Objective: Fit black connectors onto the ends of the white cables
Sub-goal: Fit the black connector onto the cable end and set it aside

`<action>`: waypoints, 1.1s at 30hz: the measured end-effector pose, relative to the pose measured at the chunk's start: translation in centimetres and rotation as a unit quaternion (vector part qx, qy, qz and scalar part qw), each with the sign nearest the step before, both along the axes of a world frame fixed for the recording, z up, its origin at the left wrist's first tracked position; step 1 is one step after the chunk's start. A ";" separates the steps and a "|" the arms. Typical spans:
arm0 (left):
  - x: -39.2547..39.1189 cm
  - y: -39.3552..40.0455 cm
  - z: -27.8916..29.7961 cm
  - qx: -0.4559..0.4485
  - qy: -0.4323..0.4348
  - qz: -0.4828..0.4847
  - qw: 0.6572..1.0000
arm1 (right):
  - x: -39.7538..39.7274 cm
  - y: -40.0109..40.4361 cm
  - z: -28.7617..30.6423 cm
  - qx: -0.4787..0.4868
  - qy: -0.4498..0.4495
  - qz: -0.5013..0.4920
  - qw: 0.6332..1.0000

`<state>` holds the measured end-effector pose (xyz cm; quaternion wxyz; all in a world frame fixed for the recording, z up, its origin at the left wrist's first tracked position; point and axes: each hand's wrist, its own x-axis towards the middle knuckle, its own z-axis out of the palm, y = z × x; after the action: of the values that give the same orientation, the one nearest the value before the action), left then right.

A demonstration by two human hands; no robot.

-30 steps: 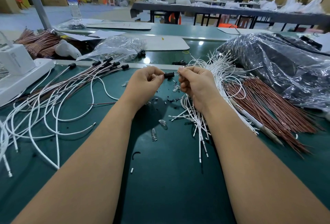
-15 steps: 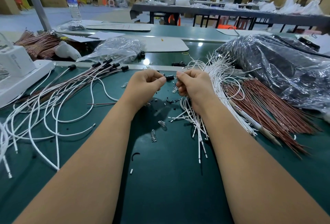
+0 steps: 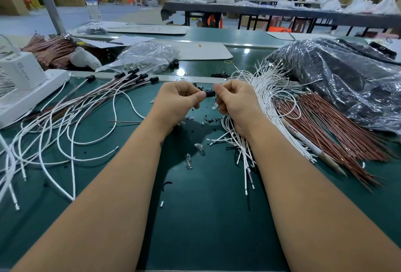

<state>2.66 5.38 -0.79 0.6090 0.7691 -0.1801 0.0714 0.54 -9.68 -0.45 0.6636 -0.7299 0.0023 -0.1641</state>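
Over the middle of the green table, my left hand [image 3: 180, 100] pinches a small black connector [image 3: 209, 93] between thumb and fingers. My right hand [image 3: 235, 98] meets it from the right, fingers curled round a white cable whose end points into the connector; the cable's tip is hidden by my fingers. A loose bundle of white cables [image 3: 264, 89] fans out behind and below my right hand. To the left lie several white cables [image 3: 71, 119] with black connectors [image 3: 132, 73] on their far ends.
Brown wires [image 3: 329, 128] lie right of the white bundle, under a dark plastic bag [image 3: 347, 80]. A white device [image 3: 23, 83] sits far left. A clear bag of parts [image 3: 147, 54], loose connectors [image 3: 219, 74] and small glass bulbs [image 3: 188, 161] lie around.
Both hands have closed together a little, and the connector now sits tight between the left thumb and the right fingers. The cable bundles have not moved.
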 end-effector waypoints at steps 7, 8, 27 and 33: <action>-0.1 -0.4 0.0 -0.020 0.043 0.014 0.999 | 0.0 -0.2 -0.1 0.030 -0.016 0.030 0.999; -0.2 -0.6 0.0 -0.028 0.051 0.017 0.998 | 0.0 -0.2 -0.2 0.032 -0.018 0.031 0.999; -0.2 -0.9 -0.2 -0.067 0.024 0.015 0.997 | 0.1 0.4 0.1 0.096 0.035 -0.005 0.995; -0.1 -0.7 -0.1 -0.078 0.053 0.007 0.996 | -0.1 0.7 0.2 0.085 0.022 0.011 0.996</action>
<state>2.52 4.72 -0.89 0.6750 0.7235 -0.1360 0.0491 0.43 -9.00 -0.23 0.7244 -0.6746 0.0231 -0.1401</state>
